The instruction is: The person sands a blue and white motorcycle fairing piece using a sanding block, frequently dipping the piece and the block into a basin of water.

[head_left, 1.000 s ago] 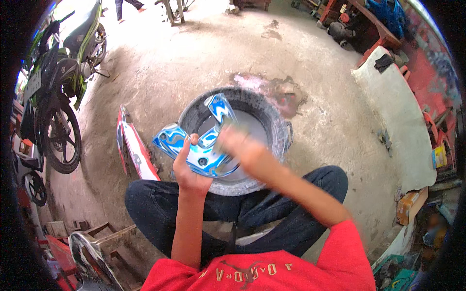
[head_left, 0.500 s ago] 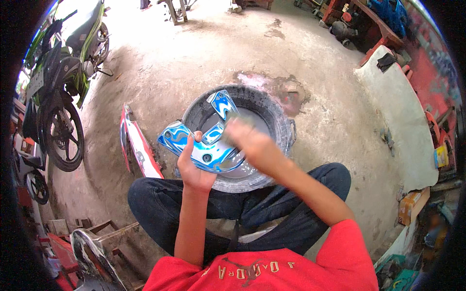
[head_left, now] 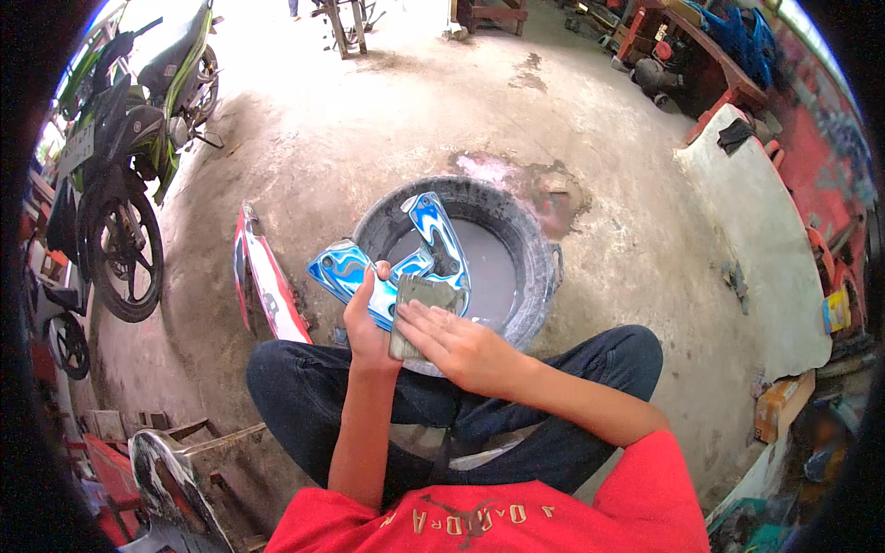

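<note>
A blue, white and grey swirl-patterned motorcycle body panel (head_left: 430,221) is tilted over a round dark basin (head_left: 539,318) of cloudy grey water. My left hand (head_left: 367,324) grips its near left part, thumb on top and a fingertip showing at the inner edge. My right hand (head_left: 466,350) lies over a grey-green sheet, apparently sandpaper (head_left: 403,343), fingers close together, pressing it flat on the panel's near end. The hand and sheet hide that end of the panel.
Left of the basin a red and white body panel (head_left: 269,290) lies on the concrete floor. Motorcycles (head_left: 120,221) stand farther left. A pale sheet (head_left: 761,240) leans at the right, beside a cardboard box (head_left: 784,405). A wooden stand (head_left: 230,470) is at the lower left.
My right hand has come down toward me along the panel, from its middle to its near end, so the sheet now shows plainly. My left hand keeps its grip.
</note>
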Demonstrator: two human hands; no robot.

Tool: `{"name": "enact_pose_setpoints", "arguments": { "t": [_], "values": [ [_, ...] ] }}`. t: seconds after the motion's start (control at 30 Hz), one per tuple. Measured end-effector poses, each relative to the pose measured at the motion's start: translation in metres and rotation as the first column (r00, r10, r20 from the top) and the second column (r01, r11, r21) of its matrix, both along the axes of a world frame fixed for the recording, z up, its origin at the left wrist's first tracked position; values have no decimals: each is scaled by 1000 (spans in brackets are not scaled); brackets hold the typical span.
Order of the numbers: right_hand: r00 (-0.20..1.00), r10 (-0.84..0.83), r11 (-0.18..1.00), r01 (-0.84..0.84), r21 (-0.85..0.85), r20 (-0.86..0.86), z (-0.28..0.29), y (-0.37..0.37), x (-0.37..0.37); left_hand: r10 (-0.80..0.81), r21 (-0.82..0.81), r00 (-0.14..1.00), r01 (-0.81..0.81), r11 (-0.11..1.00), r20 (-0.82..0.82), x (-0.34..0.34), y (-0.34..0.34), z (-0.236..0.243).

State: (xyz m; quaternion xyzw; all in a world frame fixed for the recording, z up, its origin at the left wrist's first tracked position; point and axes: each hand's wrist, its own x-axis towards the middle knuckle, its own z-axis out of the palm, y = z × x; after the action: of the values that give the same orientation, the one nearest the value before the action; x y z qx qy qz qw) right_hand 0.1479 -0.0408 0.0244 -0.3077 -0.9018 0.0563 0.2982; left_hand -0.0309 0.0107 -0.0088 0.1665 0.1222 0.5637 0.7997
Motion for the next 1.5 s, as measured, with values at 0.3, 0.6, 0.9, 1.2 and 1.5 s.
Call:
{"name": "enact_pose_setpoints", "arguments": {
  "t": [0.3,0.6,0.9,1.2,1.5],
  "values": [
    [1000,-8,1000,8,25,16,2,-1,3,4,-23,999,-4,1000,34,15,-2,16],
    [1000,1,1000,-1,-14,2,2,-3,2,22,-9,999,-22,1000,28,7,0,4],
    [997,-78,997,77,-9,-16,-6,-2,4,25,-47,999,-23,999,28,17,-1,13],
    [998,-63,996,62,-65,-6,-15,3,9,67,-34,997,-65,997,39,12,3,5],
    [999,-22,999,20,-48,-45,-6,7,7,-13,-51,997,17,999,71,9,-1,9]
  ]
}}
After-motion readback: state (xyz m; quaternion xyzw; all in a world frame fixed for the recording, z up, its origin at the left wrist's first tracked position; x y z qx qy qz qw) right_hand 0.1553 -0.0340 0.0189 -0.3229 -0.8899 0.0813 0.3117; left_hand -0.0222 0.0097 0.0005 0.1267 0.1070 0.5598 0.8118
